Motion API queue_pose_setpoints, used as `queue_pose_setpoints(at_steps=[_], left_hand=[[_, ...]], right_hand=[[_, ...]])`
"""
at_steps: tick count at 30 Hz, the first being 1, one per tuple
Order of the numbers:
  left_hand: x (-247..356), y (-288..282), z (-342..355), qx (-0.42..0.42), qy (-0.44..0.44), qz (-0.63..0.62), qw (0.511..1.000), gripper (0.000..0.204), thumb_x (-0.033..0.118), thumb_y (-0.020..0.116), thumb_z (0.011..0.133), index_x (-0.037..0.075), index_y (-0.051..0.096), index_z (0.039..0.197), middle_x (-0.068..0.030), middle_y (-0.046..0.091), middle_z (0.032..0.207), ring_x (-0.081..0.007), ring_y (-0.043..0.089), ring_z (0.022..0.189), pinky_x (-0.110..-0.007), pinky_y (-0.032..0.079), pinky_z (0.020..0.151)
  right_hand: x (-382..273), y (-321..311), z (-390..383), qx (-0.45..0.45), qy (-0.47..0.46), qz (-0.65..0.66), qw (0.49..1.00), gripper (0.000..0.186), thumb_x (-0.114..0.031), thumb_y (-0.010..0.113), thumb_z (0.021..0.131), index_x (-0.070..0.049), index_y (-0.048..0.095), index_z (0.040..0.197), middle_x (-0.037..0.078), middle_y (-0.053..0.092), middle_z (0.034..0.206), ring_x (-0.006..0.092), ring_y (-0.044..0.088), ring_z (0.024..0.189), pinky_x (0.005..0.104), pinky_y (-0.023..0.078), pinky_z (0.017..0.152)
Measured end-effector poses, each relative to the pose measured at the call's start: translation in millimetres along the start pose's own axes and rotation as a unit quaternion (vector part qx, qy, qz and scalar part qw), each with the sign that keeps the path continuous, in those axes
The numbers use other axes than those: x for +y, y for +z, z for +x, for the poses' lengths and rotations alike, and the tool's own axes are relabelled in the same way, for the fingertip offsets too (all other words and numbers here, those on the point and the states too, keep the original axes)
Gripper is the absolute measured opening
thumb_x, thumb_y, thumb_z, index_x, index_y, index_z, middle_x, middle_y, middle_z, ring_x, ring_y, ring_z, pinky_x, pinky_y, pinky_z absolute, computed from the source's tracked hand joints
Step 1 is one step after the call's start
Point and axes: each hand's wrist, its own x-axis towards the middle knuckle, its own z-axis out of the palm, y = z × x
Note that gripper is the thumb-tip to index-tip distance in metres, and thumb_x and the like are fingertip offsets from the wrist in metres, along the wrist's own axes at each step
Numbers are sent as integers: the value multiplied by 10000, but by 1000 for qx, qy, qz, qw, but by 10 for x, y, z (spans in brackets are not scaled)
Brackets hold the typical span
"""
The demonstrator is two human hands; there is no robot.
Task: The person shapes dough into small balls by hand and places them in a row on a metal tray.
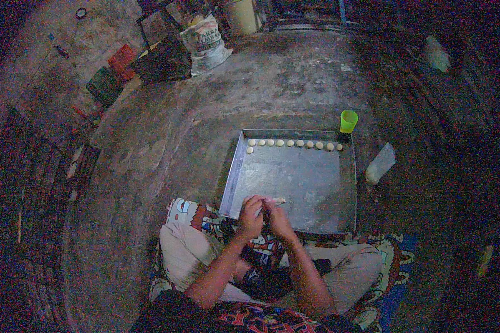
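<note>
Dark printed shirt (pixel 261 319) nearest; a person's left hand (pixel 251 217) and right hand (pixel 278 217) meet, curled, over the near edge of a metal tray (pixel 294 177), pinching a pale, blurred piece (pixel 281 200). Small dough balls (pixel 290 143) line the tray's far edge from its left corner; a lime-green cup (pixel 348 121) stands beyond the far right corner, a whitish plastic bag (pixel 380 164) beside the right edge.

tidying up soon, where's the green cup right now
In the head view, the green cup is right of centre, at the far right corner of the metal tray, beyond the right end of the row of pale round pieces.
</note>
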Motion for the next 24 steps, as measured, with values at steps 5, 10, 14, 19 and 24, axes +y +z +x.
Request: queue_pose_setpoints(at_steps=[5,10,14,19,24], left_hand=[[223,-299,265,-266,-222,-382,857,383,193,535,914,13,492,1249,-89,541,1222,-223,470,1159,-341,338,1013],[233,-305,278,-243,-261,-426,832,400,234,522,939,7,494,1267,-99,534,1244,-182,499,1122,-314,387,959],[295,-259,254,-184,-241,-313,900,323,213,495,952,-5,554,1184,-75,607,1089,-144,550,1008,-282,430,888],[232,-176,259,-55,-290,-356,887,242,176,482,954,-14,594,1053,-47,633,951,-115,565,897,-260,447,826],[387,-122,294,-26,-325,-356,876,226,163,445,963,5,600,1010,-33,631,936,-114,568,874,-260,455,815]], right_hand=[[134,136,51,74,52,272,958,399,-368,407,946,-8,574,913,85,583,829,166,514,665,343,433,615],[140,2,110,16,20,256,966,411,-380,409,941,-11,590,961,75,597,863,158,548,787,319,452,691],[-251,-33,-63,48,125,179,975,516,-456,364,951,-5,599,1038,83,606,870,171,551,838,319,449,737],[-631,54,-149,30,89,293,952,554,-481,342,957,0,555,1133,111,608,920,211,564,862,358,447,806],[-306,198,-7,195,-219,-41,955,493,-456,405,938,-3,562,1052,132,610,917,229,576,806,380,476,709]])
